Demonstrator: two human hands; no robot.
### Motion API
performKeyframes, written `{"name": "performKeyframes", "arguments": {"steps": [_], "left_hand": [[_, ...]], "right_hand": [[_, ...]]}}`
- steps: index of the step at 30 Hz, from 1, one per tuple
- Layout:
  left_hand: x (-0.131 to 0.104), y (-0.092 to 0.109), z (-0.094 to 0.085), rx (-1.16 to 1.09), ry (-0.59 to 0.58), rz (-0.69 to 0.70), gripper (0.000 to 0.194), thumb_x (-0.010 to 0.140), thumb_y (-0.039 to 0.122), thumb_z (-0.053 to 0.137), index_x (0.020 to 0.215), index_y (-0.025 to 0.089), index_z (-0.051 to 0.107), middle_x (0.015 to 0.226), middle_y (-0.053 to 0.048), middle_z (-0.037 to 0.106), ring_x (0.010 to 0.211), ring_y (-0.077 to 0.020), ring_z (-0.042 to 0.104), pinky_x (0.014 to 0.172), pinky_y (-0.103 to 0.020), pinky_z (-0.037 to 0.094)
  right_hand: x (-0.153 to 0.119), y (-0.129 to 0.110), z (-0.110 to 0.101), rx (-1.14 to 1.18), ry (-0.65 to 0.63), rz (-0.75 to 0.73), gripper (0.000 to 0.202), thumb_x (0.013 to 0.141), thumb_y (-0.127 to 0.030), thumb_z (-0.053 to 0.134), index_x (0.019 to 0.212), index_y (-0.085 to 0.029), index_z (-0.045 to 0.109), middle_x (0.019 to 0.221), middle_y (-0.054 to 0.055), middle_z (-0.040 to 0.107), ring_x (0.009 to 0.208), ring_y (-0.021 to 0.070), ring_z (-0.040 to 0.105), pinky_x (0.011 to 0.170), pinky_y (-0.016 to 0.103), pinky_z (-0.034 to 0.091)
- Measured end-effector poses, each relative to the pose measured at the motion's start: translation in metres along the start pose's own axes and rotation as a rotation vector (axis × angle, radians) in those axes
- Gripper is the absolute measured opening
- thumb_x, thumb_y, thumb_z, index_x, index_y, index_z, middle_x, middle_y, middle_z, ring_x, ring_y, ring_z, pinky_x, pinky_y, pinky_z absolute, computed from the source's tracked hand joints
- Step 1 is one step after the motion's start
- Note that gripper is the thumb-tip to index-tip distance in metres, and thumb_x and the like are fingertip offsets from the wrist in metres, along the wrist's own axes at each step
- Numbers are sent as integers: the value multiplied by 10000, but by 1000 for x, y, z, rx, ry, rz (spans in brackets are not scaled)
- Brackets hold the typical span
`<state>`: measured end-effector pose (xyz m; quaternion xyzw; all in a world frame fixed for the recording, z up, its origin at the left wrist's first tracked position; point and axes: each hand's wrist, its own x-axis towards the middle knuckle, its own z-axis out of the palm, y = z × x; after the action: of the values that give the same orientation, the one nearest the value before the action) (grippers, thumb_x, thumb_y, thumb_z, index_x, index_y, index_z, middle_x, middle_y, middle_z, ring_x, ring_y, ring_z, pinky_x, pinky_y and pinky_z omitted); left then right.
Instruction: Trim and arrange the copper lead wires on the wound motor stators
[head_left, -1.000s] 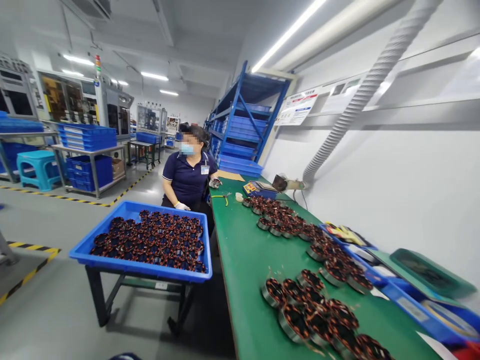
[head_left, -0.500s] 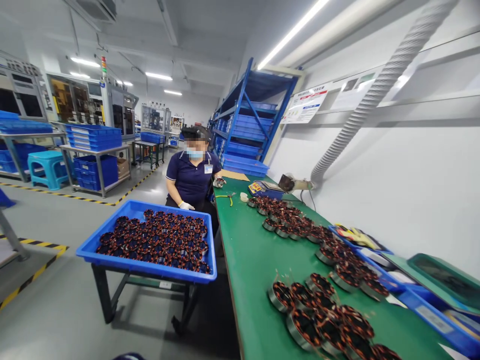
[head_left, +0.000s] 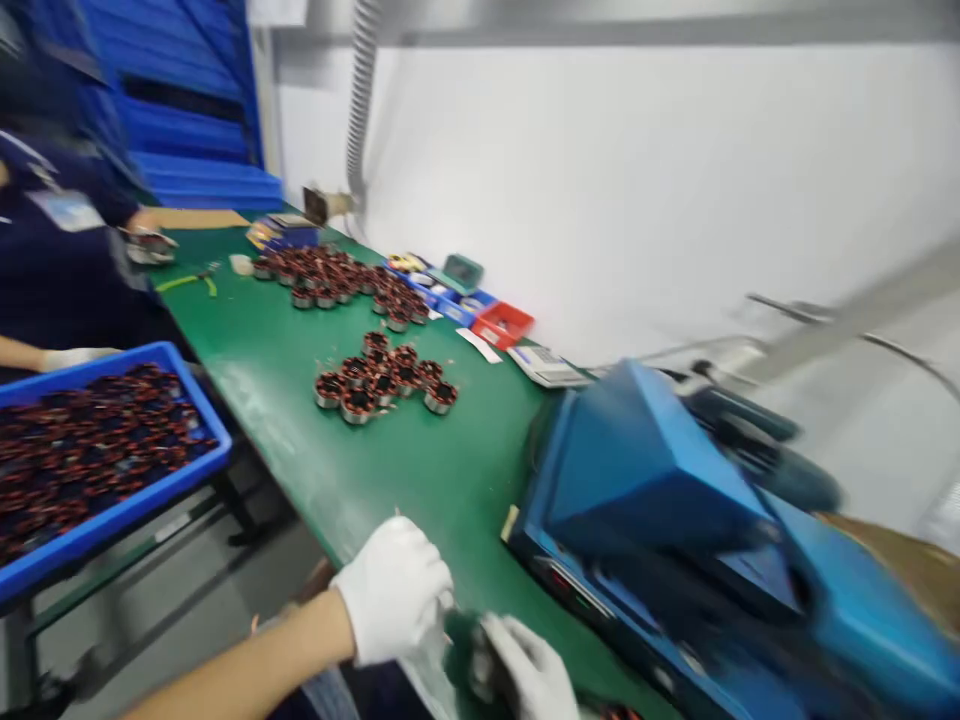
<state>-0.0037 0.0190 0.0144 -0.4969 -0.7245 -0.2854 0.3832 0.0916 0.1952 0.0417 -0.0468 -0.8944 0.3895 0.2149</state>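
Hands in white gloves now fill the bottom of the head view, which has swung down and to the right since half a second ago, when it looked along the room at a seated co-worker and neither hand showed. That turn brings the work at the near edge of the green desk into sight. The left hand comes in on a bare forearm from the lower left, knuckles up, its fingers curled together over a small dark object at the desk's edge. The right hand sits just right of it, palm side turned towards the left hand, fingers bent around the same object. The picture is blurred, so I cannot tell what the object is or whether either hand truly grips it. Just right of the fingers, and touching the desk, stands a large blue machine. Beyond the fingers, well apart, lies a cluster of copper-wound stators, and a longer row farther off. Left of the fingers, off the desk, a blue tray holds many more stators. The co-worker's dark sleeve shows at the far left.
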Motion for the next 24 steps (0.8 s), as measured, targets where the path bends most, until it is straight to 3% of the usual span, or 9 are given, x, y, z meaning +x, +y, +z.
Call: {"name": "performKeyframes", "arguments": {"steps": [2,4,8,9,12,14,18,20,24], "left_hand": [[-2,-3,2,-74,63,25,155,820,227,410,834,177,556,813,-40,563,772,-220,476,762,-429,371],[-6,-2,3,-75,88,39,145,829,221,408,830,171,544,806,-43,546,771,-219,454,777,-423,350],[-7,1,2,-26,88,26,153,849,219,395,805,164,530,781,-51,524,745,-221,428,753,-405,330],[-7,1,1,-20,87,24,150,848,214,393,802,165,527,781,-51,522,744,-222,425,750,-404,327],[-7,0,0,-10,85,24,127,834,206,404,802,167,521,788,-51,517,751,-224,420,753,-402,324],[-7,-1,1,-16,95,17,129,834,202,405,804,169,526,784,-51,516,747,-223,417,755,-404,322],[-7,2,5,-85,118,-11,115,818,183,421,799,174,534,778,-40,520,733,-210,414,750,-398,321],[-8,5,5,-107,169,-50,120,824,174,422,791,168,537,768,-38,518,731,-203,416,755,-396,321],[-14,8,0,-263,337,-99,132,866,196,456,968,162,533,955,-33,558,897,-180,460,893,-385,319]], "right_hand": [[-9,4,3,-162,42,-74,391,813,-519,531,832,-134,604,823,66,604,789,167,575,754,272,448],[-9,2,12,-283,120,-207,330,838,-454,533,949,-157,623,970,45,622,902,143,586,838,223,445],[0,-2,29,-495,324,-821,84,871,-211,576,951,-188,584,869,-5,620,765,79,577,721,183,447],[2,-2,32,-560,379,-949,114,861,-145,574,967,-186,567,864,-5,616,762,83,569,720,197,439],[3,-5,35,-697,517,-1074,145,858,-86,542,980,-161,557,863,22,619,765,118,557,727,245,424],[0,-11,31,-695,639,-969,81,881,-129,521,917,-143,592,842,32,630,731,124,569,714,242,427],[-15,-20,10,-448,1050,-545,219,863,-328,584,884,-117,642,837,57,648,734,130,606,735,197,437],[-20,-16,0,-334,930,-396,338,808,-458,613,877,-130,656,870,65,648,781,155,607,771,215,446],[-19,3,4,112,312,-1,652,644,-593,643,1050,-85,599,1078,141,611,990,241,584,907,314,462]]}}
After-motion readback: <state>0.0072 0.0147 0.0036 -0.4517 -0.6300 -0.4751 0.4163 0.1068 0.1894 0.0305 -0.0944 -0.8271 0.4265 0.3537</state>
